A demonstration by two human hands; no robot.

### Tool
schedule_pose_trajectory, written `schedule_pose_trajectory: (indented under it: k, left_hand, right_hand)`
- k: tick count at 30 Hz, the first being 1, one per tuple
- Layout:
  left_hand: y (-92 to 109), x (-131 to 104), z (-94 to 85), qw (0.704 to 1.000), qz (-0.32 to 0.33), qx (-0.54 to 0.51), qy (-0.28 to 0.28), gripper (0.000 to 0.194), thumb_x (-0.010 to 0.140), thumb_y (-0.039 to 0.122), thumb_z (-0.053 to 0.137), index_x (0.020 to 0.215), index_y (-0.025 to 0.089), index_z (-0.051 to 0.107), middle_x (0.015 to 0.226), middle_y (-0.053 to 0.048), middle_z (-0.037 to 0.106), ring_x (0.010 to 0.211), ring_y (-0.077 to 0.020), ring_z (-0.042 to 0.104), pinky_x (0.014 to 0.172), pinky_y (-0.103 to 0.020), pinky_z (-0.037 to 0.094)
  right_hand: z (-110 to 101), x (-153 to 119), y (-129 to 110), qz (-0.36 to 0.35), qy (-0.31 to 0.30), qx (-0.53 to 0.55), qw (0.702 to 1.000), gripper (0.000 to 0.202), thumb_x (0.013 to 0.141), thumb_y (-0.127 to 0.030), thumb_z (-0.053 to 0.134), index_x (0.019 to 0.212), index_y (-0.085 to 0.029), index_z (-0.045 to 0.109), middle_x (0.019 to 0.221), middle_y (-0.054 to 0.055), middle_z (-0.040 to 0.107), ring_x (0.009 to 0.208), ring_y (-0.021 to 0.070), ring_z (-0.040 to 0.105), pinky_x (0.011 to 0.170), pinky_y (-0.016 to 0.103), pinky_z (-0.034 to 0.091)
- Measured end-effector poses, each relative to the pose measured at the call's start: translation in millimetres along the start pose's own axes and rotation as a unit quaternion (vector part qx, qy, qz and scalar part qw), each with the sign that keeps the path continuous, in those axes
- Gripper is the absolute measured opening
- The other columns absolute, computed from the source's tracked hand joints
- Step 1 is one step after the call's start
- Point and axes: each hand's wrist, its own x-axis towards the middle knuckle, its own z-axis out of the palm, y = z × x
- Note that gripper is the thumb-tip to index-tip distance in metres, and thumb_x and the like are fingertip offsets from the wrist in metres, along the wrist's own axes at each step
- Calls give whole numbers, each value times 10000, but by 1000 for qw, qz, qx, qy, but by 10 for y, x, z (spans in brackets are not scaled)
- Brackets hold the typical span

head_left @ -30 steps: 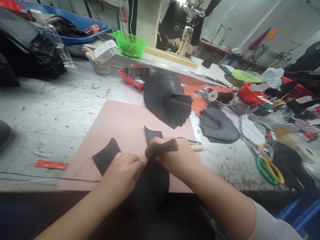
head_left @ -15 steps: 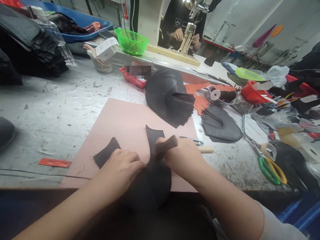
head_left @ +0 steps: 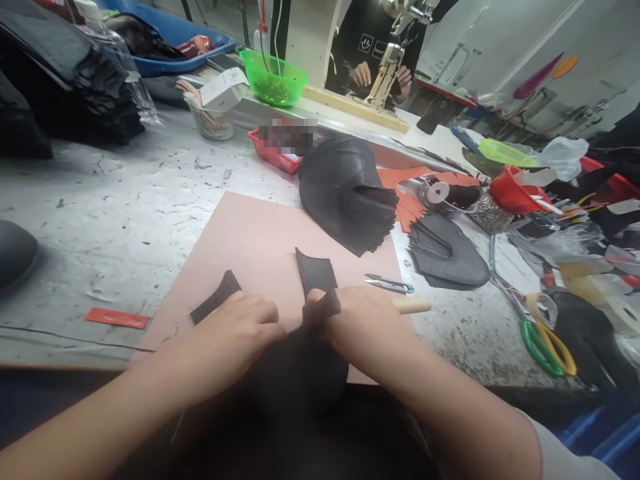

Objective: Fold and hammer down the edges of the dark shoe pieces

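A curved black leather piece (head_left: 300,377), like a shoe upper, hangs over the table's front edge; one arm (head_left: 319,270) lies on the pink sheet (head_left: 255,227) and its other end (head_left: 220,293) shows beyond my left wrist. My left hand (head_left: 247,323) is closed, fingertips pinching the inner edge of the piece. My right hand (head_left: 363,320) is closed on a dark strip (head_left: 320,308) lying against the right arm of the piece. Thread snips (head_left: 390,283) and a pale wooden handle (head_left: 413,305) lie just past my right hand.
Black leather pieces are stacked (head_left: 345,190) behind the sheet, with another bundle (head_left: 447,253) to the right. Green-and-yellow-handled scissors (head_left: 547,343) lie at the right, a red tag (head_left: 117,317) at the left. A co-worker's hands (head_left: 361,75) show behind a sewing machine (head_left: 385,77).
The dark strip has tipped lower and nearer the leather piece in my right hand. My left hand stays at the edge. The whole view has shifted slightly.
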Motion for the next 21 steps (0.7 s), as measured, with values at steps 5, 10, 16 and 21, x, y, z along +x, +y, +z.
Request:
schedule_pose_trajectory:
  k: [5, 10, 16, 21]
  left_hand:
    - [-98, 22, -108, 998, 56, 9, -35, 331, 739, -31, 474, 879, 230, 621, 840, -7, 572, 807, -157, 522, 731, -254, 397]
    - [-74, 132, -340, 987, 54, 22, -150, 289, 637, -56, 563, 776, 194, 605, 800, -2, 564, 779, -170, 519, 639, -244, 384]
    - [97, 334, -49, 994, -21, -78, -68, 182, 845, 88, 459, 842, 201, 602, 820, 6, 585, 759, -136, 548, 647, -224, 395]
    - [222, 402, 297, 999, -39, -14, 20, 239, 836, 72, 383, 785, 155, 601, 735, -34, 534, 701, -162, 498, 605, -262, 358]
  right_hand:
    - [8, 11, -61, 1, -21, 18, 1000, 175, 810, -124, 468, 784, -229, 606, 605, -17, 587, 560, 124, 523, 530, 256, 245]
    - [57, -16, 29, 28, 6, -6, 1000, 198, 855, -180, 447, 902, -260, 622, 633, -18, 610, 563, 131, 540, 511, 251, 236]
    - [30, -101, 303, 112, 1, -37, 993, 215, 796, -104, 462, 804, -209, 649, 700, 32, 652, 604, 152, 566, 512, 257, 243]
    - [125, -140, 407, 90, 20, -49, 995, 198, 834, -162, 454, 876, -222, 639, 675, 23, 629, 609, 159, 564, 510, 259, 251]
